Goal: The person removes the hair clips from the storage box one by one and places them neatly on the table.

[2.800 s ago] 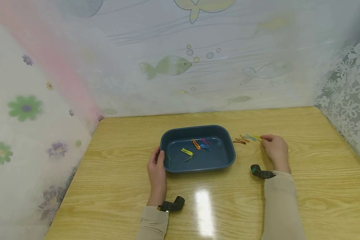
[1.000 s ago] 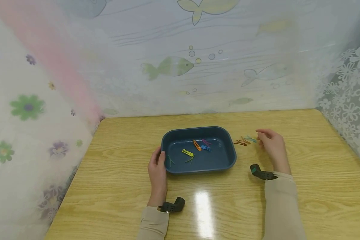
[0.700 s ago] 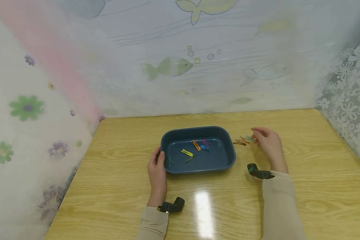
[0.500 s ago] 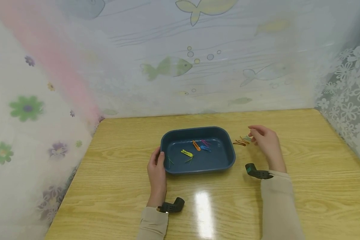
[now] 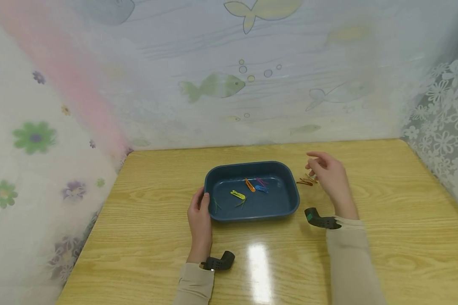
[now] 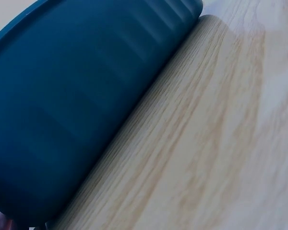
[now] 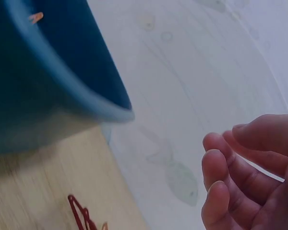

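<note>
Yellow clip (image 5: 238,195), head view only, tray (image 5: 269,205) pinched by left grip (image 5: 199,217), right grip (image 5: 331,176) loose.

On my head feed, the person's bare left hand (image 5: 199,214) grips, thumb set opposite the fingers, with the beige-sleeved left forearm (image 5: 194,284) straight behind it. I see the bare right hand (image 5: 330,176) held up, index finger stretched out, other fingers curled, its beige-sleeved right forearm (image 5: 349,258) leaning inward.
</note>
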`<state>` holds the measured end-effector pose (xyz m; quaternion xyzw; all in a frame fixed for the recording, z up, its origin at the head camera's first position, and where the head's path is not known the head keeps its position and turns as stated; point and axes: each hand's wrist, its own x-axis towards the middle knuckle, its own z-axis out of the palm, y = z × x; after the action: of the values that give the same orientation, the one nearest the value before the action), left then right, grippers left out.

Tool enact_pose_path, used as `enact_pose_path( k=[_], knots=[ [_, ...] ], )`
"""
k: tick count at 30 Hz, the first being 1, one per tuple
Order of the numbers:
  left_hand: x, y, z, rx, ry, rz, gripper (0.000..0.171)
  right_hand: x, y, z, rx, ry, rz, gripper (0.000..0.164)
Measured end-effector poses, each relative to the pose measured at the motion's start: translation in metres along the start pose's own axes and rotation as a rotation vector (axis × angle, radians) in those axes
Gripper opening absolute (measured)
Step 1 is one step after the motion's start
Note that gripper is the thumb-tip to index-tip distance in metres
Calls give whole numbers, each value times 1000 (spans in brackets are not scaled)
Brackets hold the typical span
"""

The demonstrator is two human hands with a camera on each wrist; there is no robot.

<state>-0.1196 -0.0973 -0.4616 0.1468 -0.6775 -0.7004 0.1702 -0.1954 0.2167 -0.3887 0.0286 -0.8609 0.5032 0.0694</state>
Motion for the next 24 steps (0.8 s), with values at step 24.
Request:
enact_pose_path(
  k=[24],
  knots=[
    [1,-2,0,9,9,6,36,-12,-46,58,150,-251,-113,30]
  ],
)
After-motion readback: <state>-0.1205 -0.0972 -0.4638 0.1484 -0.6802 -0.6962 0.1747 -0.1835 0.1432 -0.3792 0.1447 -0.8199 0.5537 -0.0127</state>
